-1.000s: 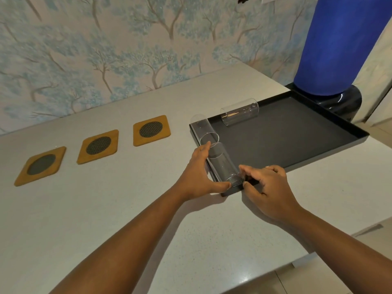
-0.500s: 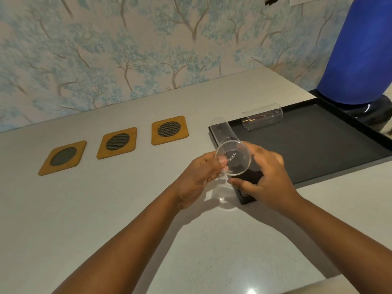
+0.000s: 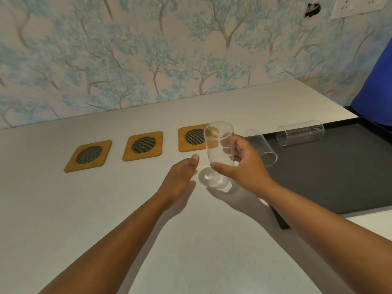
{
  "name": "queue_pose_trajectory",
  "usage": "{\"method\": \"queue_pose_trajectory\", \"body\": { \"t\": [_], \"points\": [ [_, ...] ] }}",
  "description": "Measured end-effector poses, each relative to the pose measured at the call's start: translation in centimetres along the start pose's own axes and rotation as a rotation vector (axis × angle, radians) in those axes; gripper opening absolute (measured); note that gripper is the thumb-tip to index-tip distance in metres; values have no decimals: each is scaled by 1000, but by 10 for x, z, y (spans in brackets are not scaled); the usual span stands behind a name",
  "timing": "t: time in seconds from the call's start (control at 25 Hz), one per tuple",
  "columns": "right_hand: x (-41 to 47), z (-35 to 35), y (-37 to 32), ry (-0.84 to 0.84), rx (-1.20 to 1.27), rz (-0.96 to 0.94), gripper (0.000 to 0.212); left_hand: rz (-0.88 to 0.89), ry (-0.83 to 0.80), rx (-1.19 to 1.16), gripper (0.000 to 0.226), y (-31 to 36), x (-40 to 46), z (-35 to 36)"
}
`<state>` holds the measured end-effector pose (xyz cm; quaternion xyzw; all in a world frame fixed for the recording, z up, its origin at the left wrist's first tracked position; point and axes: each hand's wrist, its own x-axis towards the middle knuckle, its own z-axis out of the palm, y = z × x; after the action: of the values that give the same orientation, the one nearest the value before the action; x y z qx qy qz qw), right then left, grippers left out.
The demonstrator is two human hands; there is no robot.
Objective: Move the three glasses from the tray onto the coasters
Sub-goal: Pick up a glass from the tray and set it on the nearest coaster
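Observation:
My right hand (image 3: 244, 168) grips a clear glass (image 3: 218, 145) upright, just above the white counter, left of the black tray (image 3: 331, 179). My left hand (image 3: 180, 175) hovers beside the glass with fingers loose, apart from it and holding nothing. A second glass (image 3: 262, 150) lies on its side at the tray's left edge, partly behind my right hand. A third glass (image 3: 300, 135) lies on its side at the tray's back. Three orange coasters with dark mesh centres sit in a row: left (image 3: 88, 155), middle (image 3: 143, 145), right (image 3: 192, 137), the last partly behind the held glass.
A large blue object (image 3: 375, 92) stands at the far right behind the tray. The wallpapered wall (image 3: 169, 49) runs along the back of the white counter (image 3: 106, 209). The tray's front left corner (image 3: 281, 221) juts out near my right forearm.
The glass left the tray, turned from lying to upright and moved left. My left hand let go of it; my right hand alone holds it. The view has shifted left.

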<state>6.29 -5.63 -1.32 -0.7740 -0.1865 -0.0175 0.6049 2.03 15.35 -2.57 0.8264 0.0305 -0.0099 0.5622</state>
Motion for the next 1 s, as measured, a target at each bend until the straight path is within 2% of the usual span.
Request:
{"method": "queue_pose_trajectory", "body": {
  "t": [0.04,0.12,0.32,0.44,0.68,1.0],
  "points": [
    [12,8,2,17,32,30,75,9,83,136,54,-13,9,-10],
    [36,23,8,56,64,77,70,9,153,390,52,-38,31,-28],
    [98,52,26,130,75,127,76,120,133,792,55,-59,84,-56],
    [135,66,40,139,26,123,84,170,130,844,48,-62,113,-64],
    [171,90,68,130,-22,137,86,248,227,878,39,-73,134,-57],
    [180,98,84,137,-122,136,89,228,221,907,42,-76,137,-57]
  ]
}}
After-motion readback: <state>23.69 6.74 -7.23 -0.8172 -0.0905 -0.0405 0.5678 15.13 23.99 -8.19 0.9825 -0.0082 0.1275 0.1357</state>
